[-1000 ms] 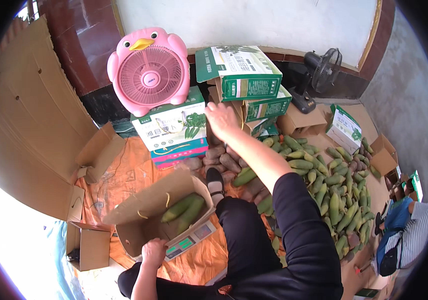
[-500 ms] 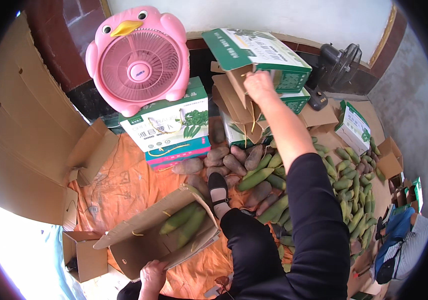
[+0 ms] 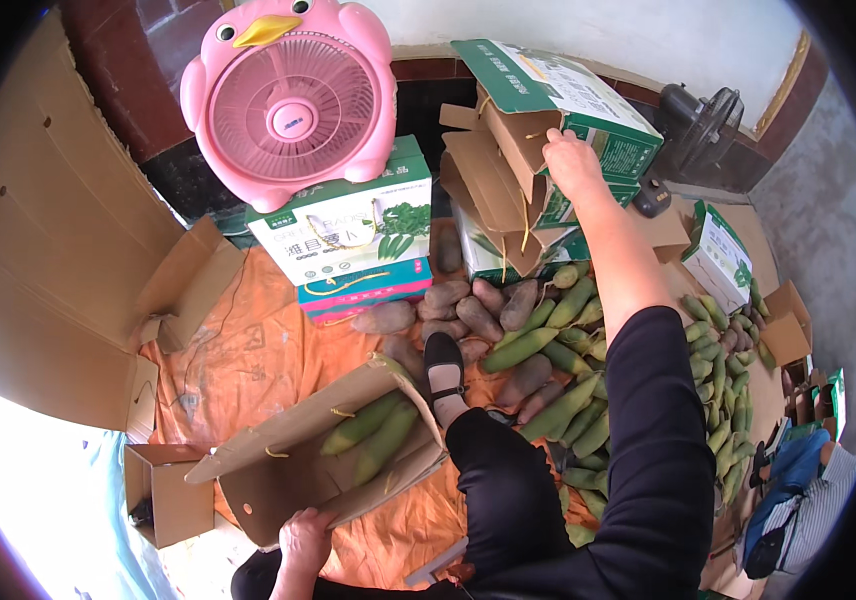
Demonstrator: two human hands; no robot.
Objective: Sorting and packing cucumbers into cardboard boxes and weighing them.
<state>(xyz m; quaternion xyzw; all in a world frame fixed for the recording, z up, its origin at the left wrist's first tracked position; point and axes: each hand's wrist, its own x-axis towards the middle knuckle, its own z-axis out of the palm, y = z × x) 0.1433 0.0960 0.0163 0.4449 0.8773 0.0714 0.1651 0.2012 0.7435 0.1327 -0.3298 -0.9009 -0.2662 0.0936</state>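
Carton (image 3: 548, 95), green/white, at 12 o'clock, long axis 10-to-4; R hand (image 3: 573, 165) grips its flap, L hand (image 3: 306, 540) holds open box (image 3: 288, 470).

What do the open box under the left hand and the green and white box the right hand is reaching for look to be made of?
The open box at the left hand looks like plain brown corrugated cardboard, matte, with creased flaps and yellow cord handles. The green and white box that the right hand touches seems to be the same board: printed, slightly glossy outside, bare brown on the inner flaps.
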